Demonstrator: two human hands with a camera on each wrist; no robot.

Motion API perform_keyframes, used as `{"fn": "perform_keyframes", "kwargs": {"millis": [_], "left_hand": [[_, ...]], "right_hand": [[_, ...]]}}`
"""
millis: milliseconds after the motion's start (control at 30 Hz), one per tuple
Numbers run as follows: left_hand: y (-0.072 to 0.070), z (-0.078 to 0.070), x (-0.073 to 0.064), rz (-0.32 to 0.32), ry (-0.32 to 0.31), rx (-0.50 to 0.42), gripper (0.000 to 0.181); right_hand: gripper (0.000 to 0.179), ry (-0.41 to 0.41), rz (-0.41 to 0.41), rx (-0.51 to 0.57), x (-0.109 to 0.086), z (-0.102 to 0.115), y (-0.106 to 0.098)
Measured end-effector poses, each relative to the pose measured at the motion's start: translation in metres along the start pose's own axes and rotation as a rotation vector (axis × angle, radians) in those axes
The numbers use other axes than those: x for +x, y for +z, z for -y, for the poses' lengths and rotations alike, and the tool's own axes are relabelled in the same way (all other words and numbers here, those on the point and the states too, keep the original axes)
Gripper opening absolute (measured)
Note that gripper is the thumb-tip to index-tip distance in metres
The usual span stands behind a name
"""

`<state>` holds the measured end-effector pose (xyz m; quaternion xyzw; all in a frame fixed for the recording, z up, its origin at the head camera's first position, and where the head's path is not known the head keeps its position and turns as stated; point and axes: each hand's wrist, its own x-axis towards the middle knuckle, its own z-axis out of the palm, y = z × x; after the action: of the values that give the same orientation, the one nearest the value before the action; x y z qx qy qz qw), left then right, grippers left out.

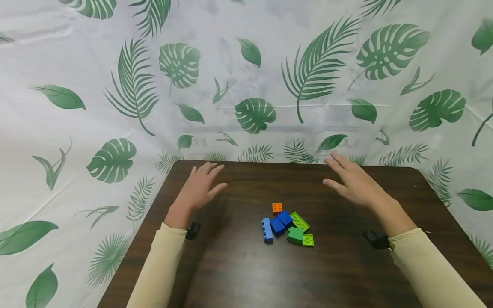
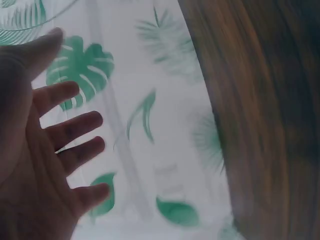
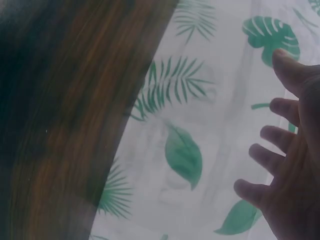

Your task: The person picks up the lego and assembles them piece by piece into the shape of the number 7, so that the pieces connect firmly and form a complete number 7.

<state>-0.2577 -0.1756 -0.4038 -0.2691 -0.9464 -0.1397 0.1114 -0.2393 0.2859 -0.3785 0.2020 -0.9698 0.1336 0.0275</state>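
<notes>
Toy building bricks lie in a loose cluster near the middle of the dark table, between the two hands. An orange brick (image 1: 277,208) is at the back, a light blue brick (image 1: 267,230) at the left. Dark blue bricks (image 1: 281,223) sit in the centre, beside a lime plate (image 1: 299,221). In front are a green brick (image 1: 295,235) and a small lime plate (image 1: 308,240). My left hand (image 1: 200,188) is raised left of the bricks, fingers spread, holding nothing. On the other side my right hand (image 1: 356,182) is likewise raised with spread fingers and nothing in it.
The wooden table (image 1: 231,273) has its far edge against a white curtain (image 1: 215,115) printed with green leaves, which also hangs along both sides. Dark bands (image 1: 376,239) are worn on both wrists.
</notes>
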Motion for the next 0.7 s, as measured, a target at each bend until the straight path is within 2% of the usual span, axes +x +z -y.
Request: {"fn": "perform_keyframes", "kwargs": {"millis": [167,233,300,400,500,600,700], "left_hand": [[0.013,-0.015,0.002,0.173,-0.017,-0.234,0.057],[0.023,-0.026,0.001,0.244,-0.023,-0.276,0.055],[0.036,-0.037,0.001,0.283,-0.025,-0.289,0.053],[0.054,-0.055,0.000,0.305,-0.020,-0.297,0.052],[0.076,-0.076,-0.003,0.310,-0.009,-0.260,0.051],[0.097,-0.095,-0.006,0.296,-0.009,-0.197,0.050],[0.115,-0.110,-0.006,0.270,-0.043,-0.145,0.052]], "right_hand": [[0.074,-0.001,0.000,0.015,0.003,0.002,0.003],[0.073,-0.016,0.000,0.012,0.004,0.003,0.006],[0.072,-0.039,0.003,0.004,0.006,0.006,0.010],[0.067,-0.064,0.026,0.001,0.008,0.012,0.021],[0.059,-0.082,0.063,0.017,0.004,0.023,0.036],[0.045,-0.106,0.106,0.034,-0.003,0.036,0.057],[0.035,-0.147,0.146,0.046,-0.009,0.050,0.078]]}}
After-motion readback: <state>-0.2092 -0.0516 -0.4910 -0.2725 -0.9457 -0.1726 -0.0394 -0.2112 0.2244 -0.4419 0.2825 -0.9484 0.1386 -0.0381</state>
